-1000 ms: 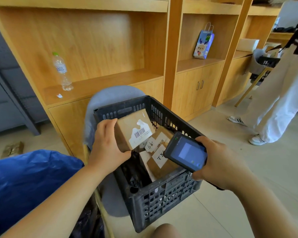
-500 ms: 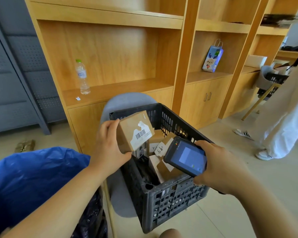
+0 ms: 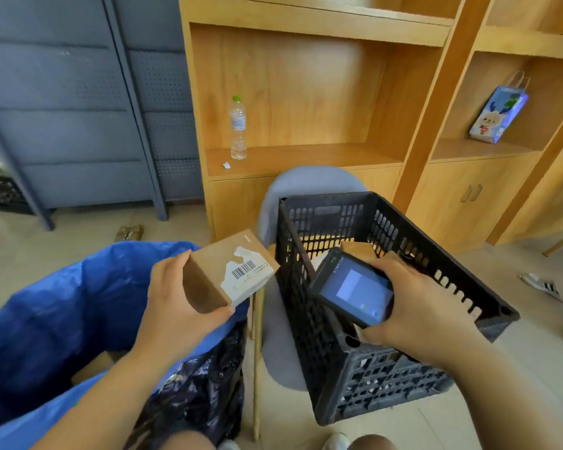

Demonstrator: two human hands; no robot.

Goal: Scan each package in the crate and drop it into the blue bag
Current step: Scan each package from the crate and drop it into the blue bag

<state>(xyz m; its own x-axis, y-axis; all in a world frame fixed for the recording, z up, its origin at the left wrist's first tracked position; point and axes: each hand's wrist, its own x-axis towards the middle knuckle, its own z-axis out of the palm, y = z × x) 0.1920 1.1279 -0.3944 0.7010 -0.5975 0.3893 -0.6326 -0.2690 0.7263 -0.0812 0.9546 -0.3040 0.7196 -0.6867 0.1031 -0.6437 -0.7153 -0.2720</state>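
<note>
My left hand (image 3: 176,306) grips a brown cardboard package (image 3: 228,271) with a white barcode label. It is held above the right rim of the open blue bag (image 3: 56,323), left of the crate. My right hand (image 3: 416,310) holds a black handheld scanner (image 3: 351,289), screen lit, over the black plastic crate (image 3: 387,378). The crate rests on a grey chair (image 3: 283,362). More brown packages show inside it, mostly hidden behind the scanner and hand. A cardboard box lies inside the bag.
Wooden shelving (image 3: 306,92) stands behind, with a water bottle (image 3: 238,128) and a small gift bag (image 3: 498,115). A grey metal cabinet (image 3: 78,102) is at the left. A dark plastic bag (image 3: 202,384) hangs by the chair. Another person's shoes (image 3: 540,284) are at the right.
My left hand has carried the package leftward out of the crate to above the blue bag's edge. The view has swung left. The scanner hand stays over the crate.
</note>
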